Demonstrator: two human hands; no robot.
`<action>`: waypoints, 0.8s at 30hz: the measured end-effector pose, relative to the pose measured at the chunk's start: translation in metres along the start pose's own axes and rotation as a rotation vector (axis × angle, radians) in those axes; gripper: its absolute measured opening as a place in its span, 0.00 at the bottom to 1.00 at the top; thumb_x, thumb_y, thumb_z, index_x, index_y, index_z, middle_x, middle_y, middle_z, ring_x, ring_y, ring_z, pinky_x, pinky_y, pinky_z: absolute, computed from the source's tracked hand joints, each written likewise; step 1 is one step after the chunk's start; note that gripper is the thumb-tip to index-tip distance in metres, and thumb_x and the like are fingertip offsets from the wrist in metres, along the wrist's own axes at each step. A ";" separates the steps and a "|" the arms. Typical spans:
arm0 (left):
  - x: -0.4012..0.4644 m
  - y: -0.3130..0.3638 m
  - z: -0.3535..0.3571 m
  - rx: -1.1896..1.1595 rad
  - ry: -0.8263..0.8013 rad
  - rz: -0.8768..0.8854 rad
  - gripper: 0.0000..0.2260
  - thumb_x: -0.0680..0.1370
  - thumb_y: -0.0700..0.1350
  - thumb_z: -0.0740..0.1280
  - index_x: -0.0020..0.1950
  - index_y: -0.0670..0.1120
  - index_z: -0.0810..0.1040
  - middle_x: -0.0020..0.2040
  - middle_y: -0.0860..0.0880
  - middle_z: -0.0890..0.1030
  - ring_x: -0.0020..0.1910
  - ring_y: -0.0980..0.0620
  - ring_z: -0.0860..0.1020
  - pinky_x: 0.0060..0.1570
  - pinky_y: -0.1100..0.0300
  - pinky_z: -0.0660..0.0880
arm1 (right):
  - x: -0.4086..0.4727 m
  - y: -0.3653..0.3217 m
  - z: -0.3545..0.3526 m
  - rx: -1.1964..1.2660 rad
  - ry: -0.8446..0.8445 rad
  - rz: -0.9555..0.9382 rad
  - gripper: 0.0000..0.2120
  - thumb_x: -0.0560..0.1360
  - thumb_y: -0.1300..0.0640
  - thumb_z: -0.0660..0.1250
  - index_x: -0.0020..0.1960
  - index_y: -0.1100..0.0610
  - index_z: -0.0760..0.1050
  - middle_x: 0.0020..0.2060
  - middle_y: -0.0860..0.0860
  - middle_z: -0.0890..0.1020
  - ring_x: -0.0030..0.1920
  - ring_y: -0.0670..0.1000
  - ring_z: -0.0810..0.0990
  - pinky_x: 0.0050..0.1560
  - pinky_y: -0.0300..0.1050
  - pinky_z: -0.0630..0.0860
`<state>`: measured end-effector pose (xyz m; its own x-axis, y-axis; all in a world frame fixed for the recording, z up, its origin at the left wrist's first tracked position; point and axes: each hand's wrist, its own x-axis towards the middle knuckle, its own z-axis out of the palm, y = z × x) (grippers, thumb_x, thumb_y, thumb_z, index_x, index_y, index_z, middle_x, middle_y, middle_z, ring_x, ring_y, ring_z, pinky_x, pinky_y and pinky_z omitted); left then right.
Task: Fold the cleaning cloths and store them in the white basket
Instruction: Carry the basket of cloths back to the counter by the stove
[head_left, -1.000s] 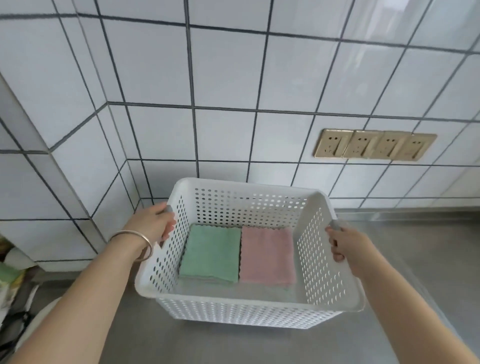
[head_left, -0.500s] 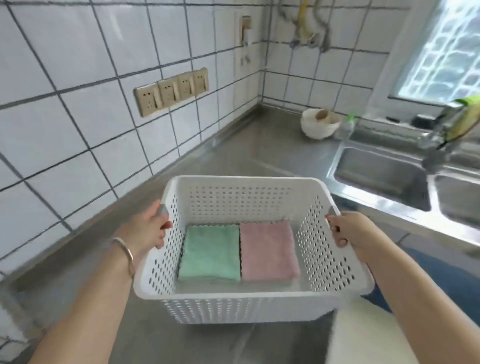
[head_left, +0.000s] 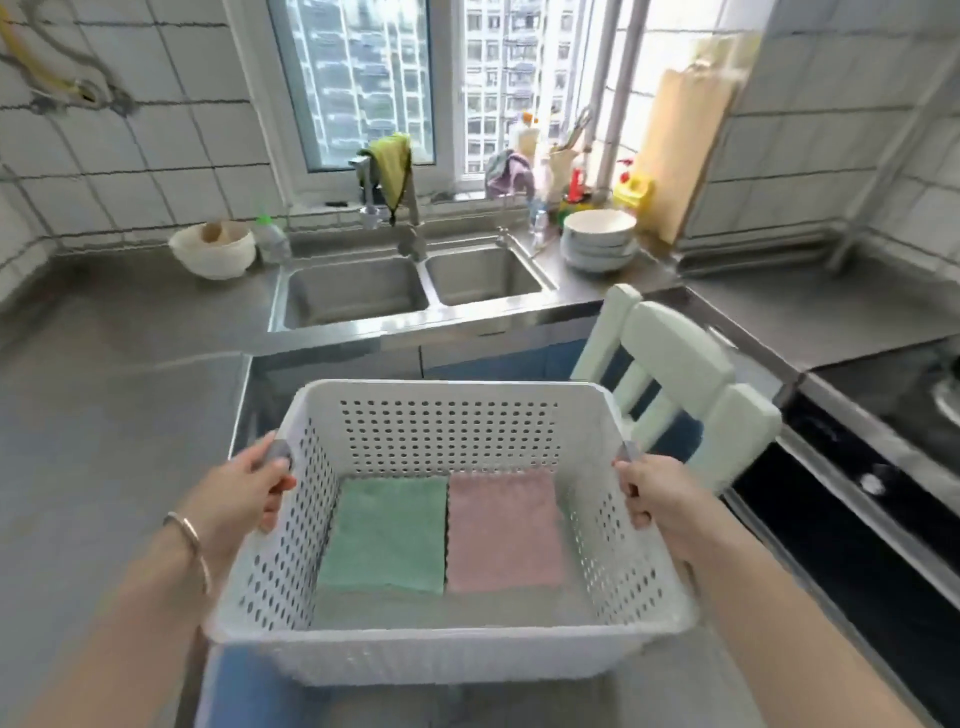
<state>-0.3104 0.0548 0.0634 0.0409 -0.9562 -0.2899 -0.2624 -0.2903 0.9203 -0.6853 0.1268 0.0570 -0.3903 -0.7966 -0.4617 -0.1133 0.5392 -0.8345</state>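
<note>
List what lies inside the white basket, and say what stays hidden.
Inside the white basket lie two folded cloths side by side: a green cloth on the left, a pink cloth on the right. Anything beneath them is covered.

head view, angled down, near basket (head_left: 452, 649)

A steel counter (head_left: 119, 364) wraps around a double sink (head_left: 410, 286) set below a window (head_left: 415, 78). A yellow cloth (head_left: 392, 166) hangs over the tap (head_left: 410, 228). Left of the sink stand a white bowl (head_left: 213, 252) and a small bottle (head_left: 270, 239); to its right, stacked bowls (head_left: 598, 240) and a wooden cutting board (head_left: 685, 150) propped against the tiled wall. A white chair (head_left: 675, 384) stands before the counter, and a black stove (head_left: 872, 467) lies at far right.
</note>
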 end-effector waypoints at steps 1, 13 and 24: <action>-0.001 0.004 0.015 0.003 -0.027 0.000 0.14 0.80 0.39 0.56 0.63 0.51 0.70 0.34 0.46 0.70 0.27 0.53 0.62 0.17 0.69 0.64 | -0.005 0.013 -0.018 0.016 0.016 0.019 0.14 0.78 0.60 0.57 0.34 0.57 0.69 0.25 0.51 0.65 0.25 0.49 0.62 0.28 0.43 0.59; -0.082 0.050 0.308 0.213 -0.597 0.126 0.15 0.80 0.36 0.57 0.63 0.50 0.71 0.31 0.47 0.71 0.19 0.57 0.64 0.19 0.67 0.63 | -0.141 0.173 -0.286 0.262 0.375 0.154 0.13 0.78 0.54 0.61 0.35 0.56 0.66 0.25 0.48 0.63 0.24 0.46 0.60 0.26 0.40 0.59; -0.123 0.150 0.520 0.166 -0.869 0.263 0.12 0.79 0.34 0.57 0.38 0.47 0.71 0.30 0.46 0.67 0.16 0.59 0.64 0.15 0.70 0.62 | -0.160 0.182 -0.446 0.426 0.701 0.178 0.15 0.77 0.56 0.62 0.33 0.56 0.64 0.26 0.51 0.62 0.21 0.47 0.59 0.18 0.37 0.56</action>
<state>-0.8561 0.1488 0.1004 -0.7604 -0.6058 -0.2340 -0.2982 0.0057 0.9545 -1.0508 0.4743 0.1136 -0.8629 -0.2793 -0.4211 0.3039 0.3790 -0.8741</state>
